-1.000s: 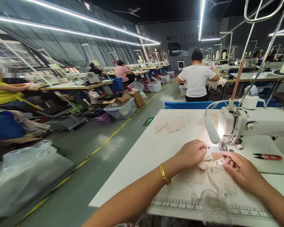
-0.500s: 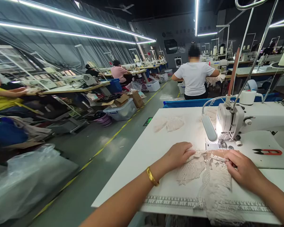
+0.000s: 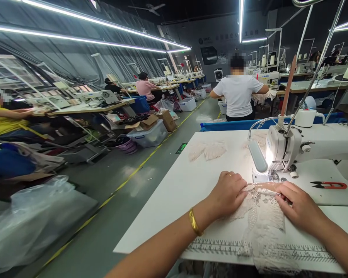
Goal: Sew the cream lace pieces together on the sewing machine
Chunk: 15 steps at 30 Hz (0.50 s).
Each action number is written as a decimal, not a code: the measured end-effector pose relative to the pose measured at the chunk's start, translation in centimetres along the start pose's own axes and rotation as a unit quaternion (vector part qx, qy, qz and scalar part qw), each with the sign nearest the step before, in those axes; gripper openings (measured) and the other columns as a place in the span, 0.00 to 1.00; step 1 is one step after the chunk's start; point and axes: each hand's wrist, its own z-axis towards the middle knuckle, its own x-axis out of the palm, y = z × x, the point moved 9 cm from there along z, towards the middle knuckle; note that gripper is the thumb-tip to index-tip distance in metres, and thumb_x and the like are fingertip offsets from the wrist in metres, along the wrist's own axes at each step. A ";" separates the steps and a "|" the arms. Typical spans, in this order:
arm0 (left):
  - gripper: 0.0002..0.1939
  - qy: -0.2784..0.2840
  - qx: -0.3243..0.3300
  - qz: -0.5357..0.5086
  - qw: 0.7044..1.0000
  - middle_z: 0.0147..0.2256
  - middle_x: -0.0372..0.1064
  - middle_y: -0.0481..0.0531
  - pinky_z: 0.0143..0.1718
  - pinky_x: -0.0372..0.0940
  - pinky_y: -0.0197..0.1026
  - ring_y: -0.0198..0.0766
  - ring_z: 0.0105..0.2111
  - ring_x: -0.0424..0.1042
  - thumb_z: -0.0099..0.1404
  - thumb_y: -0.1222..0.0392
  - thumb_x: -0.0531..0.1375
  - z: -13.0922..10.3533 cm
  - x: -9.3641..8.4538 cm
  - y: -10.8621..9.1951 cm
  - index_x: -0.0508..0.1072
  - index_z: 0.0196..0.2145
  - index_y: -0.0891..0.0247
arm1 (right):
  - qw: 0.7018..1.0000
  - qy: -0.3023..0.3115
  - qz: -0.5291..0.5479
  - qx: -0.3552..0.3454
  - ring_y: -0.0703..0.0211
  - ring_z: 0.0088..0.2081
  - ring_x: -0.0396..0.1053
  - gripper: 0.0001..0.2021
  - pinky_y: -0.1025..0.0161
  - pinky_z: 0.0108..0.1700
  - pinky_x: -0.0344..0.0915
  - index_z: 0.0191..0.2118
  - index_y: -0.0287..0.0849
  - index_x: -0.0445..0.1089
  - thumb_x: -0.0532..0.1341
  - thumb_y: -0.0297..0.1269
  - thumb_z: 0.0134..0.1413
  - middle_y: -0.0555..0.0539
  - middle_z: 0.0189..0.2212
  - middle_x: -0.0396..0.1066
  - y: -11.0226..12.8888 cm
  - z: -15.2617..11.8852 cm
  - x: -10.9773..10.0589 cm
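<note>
Pale lace fabric (image 3: 268, 220) lies in front of the sewing machine (image 3: 284, 143), its lower end hanging over the table's front edge. My left hand (image 3: 227, 193) is closed at the top left edge of the lace, thumb and fingers pinching it. On the other side, my right hand (image 3: 300, 204) grips the top right edge, fingers curled under. The stretch of lace between the hands lies just before the lit needle area and metal plate (image 3: 259, 177). Whether the presser foot touches the fabric, I cannot tell.
Red-handled thread snips (image 3: 329, 185) lie on the machine bed at right. More lace pieces (image 3: 214, 150) rest on the white table (image 3: 162, 216) at the back left. A printed ruler (image 3: 214, 245) runs along the front edge. Co-workers sit at other machines beyond.
My left hand has slid right along the lace, closer to my right hand, and now covers part of the left lace piece. My right hand has hardly moved.
</note>
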 end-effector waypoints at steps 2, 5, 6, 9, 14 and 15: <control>0.10 -0.003 -0.004 0.003 1.000 0.34 0.73 0.52 0.46 0.57 0.49 0.42 0.37 0.68 0.72 0.62 0.54 0.2 0.3 0.0 0.72 0.33 0.62 | 1.000 -0.001 0.005 0.006 0.53 0.36 0.68 0.13 0.56 0.38 0.68 0.36 0.47 0.68 0.51 0.40 0.72 0.46 0.35 0.69 -0.3 -0.1 0.0; 0.12 -0.002 -0.008 -0.010 1.000 0.31 0.71 0.51 0.44 0.56 0.47 0.41 0.33 0.66 0.73 0.60 0.53 0.4 0.2 0.2 0.69 0.30 0.62 | 1.000 -0.004 0.016 0.003 0.49 0.45 0.71 0.11 0.51 0.46 0.70 0.47 0.48 0.71 0.53 0.43 0.72 0.44 0.43 0.72 -0.3 -0.1 -0.1; 0.13 -0.002 -0.009 -0.016 1.000 0.30 0.71 0.50 0.43 0.55 0.47 0.40 0.33 0.65 0.73 0.59 0.54 0.4 0.1 0.2 0.68 0.30 0.62 | 1.000 -0.007 0.018 -0.005 0.47 0.49 0.70 0.13 0.49 0.50 0.70 0.52 0.49 0.70 0.54 0.44 0.72 0.43 0.48 0.73 0.0 0.1 -0.1; 0.12 -0.009 -0.005 -0.034 0.999 0.30 0.71 0.50 0.42 0.55 0.46 0.39 0.32 0.65 0.72 0.60 0.55 0.5 -0.4 0.0 0.68 0.29 0.62 | 0.999 -0.010 0.007 -0.033 0.42 0.58 0.66 0.19 0.45 0.56 0.67 0.60 0.47 0.66 0.57 0.47 0.70 0.40 0.57 0.71 1.5 1.1 0.3; 0.13 -0.026 0.006 -0.030 0.999 0.29 0.70 0.49 0.42 0.56 0.46 0.38 0.31 0.65 0.71 0.60 0.55 0.4 -0.6 -0.5 0.66 0.27 0.62 | 0.998 0.050 -0.025 -0.010 0.49 0.40 0.71 0.11 0.56 0.41 0.66 0.41 0.46 0.71 0.58 0.48 0.69 0.46 0.36 0.74 3.1 3.6 3.0; 0.13 -0.032 0.005 -0.023 0.999 0.29 0.70 0.49 0.43 0.56 0.46 0.38 0.31 0.65 0.71 0.61 0.55 0.3 -0.6 -0.5 0.66 0.27 0.62 | 0.998 0.057 -0.023 -0.006 0.51 0.36 0.69 0.12 0.58 0.38 0.65 0.36 0.46 0.69 0.57 0.46 0.70 0.47 0.31 0.72 3.2 3.9 3.3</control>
